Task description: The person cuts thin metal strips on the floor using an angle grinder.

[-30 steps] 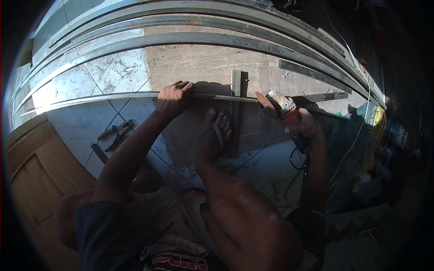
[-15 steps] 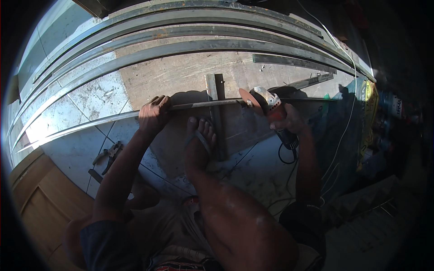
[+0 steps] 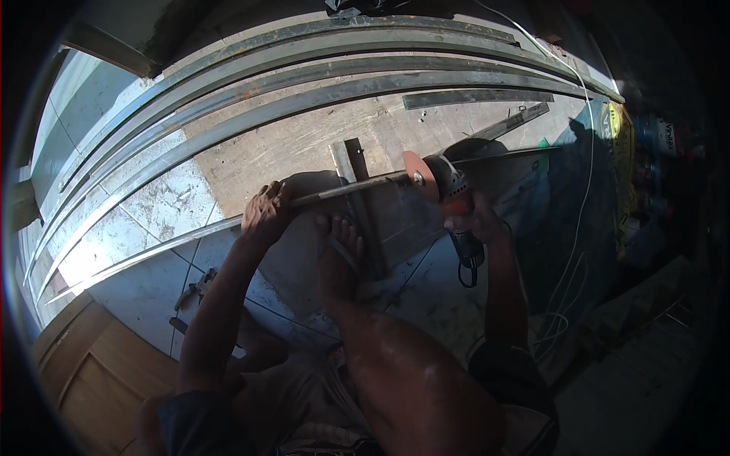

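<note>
My left hand [image 3: 266, 213] is closed around a long thin metal bar [image 3: 152, 251] that runs across the floor from the left. My right hand [image 3: 471, 222] grips an angle grinder [image 3: 449, 190]; its reddish disc [image 3: 416, 176] stands at the bar just right of a short steel crosspiece [image 3: 346, 163]. That crosspiece lies under the bar. My sandalled foot [image 3: 338, 247] rests beside the crosspiece, between my two hands. The grinder's black cord [image 3: 465, 273] loops down beneath my right hand.
Several long steel profiles [image 3: 251, 83] lie side by side across the far floor. Pliers [image 3: 196, 287] sit on the tiles at lower left by a wooden panel [image 3: 99, 372]. A white cable [image 3: 585, 129] runs along the right, next to cluttered packages [image 3: 646, 144].
The view has swung, so everything sits lower and tilted. My right hand has brought the grinder disc closer to the crosspiece. My left hand keeps its hold on the bar.
</note>
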Tool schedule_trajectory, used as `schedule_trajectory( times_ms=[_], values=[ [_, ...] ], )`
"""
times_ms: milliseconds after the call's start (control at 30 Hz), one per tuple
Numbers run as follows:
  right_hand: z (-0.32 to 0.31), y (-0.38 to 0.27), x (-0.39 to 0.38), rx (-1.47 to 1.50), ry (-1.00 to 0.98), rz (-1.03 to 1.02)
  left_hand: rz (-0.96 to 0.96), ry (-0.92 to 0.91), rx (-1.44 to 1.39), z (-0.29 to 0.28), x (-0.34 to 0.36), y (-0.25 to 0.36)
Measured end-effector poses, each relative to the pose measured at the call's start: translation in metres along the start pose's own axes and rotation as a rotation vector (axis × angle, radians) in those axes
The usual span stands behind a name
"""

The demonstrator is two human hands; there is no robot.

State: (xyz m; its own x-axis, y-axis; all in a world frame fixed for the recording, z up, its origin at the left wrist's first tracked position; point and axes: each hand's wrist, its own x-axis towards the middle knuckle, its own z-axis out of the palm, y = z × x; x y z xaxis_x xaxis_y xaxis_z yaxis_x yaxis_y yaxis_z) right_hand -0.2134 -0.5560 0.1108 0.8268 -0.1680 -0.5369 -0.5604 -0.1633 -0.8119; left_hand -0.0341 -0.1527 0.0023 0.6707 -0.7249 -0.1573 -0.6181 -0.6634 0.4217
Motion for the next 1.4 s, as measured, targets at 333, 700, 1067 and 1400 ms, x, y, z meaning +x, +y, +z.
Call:
schedule_trajectory(
  times_ms=[333,700,1067,1400],
  values=[
    [0.029,0.034,-0.030,0.383,0.051,0.087,-0.180,0.013,0.107,0.030,0.002,-0.013],
    [0.049,0.035,-0.007,0.299,0.050,0.128,-0.127,0.196,0.058,0.051,0.004,-0.005],
    [0.062,0.023,-0.002,0.278,0.044,0.107,-0.059,0.326,0.110,0.055,0.005,-0.013],
    [0.059,0.028,0.000,0.236,0.027,0.135,-0.091,0.315,0.101,0.053,0.007,-0.010]
  ],
)
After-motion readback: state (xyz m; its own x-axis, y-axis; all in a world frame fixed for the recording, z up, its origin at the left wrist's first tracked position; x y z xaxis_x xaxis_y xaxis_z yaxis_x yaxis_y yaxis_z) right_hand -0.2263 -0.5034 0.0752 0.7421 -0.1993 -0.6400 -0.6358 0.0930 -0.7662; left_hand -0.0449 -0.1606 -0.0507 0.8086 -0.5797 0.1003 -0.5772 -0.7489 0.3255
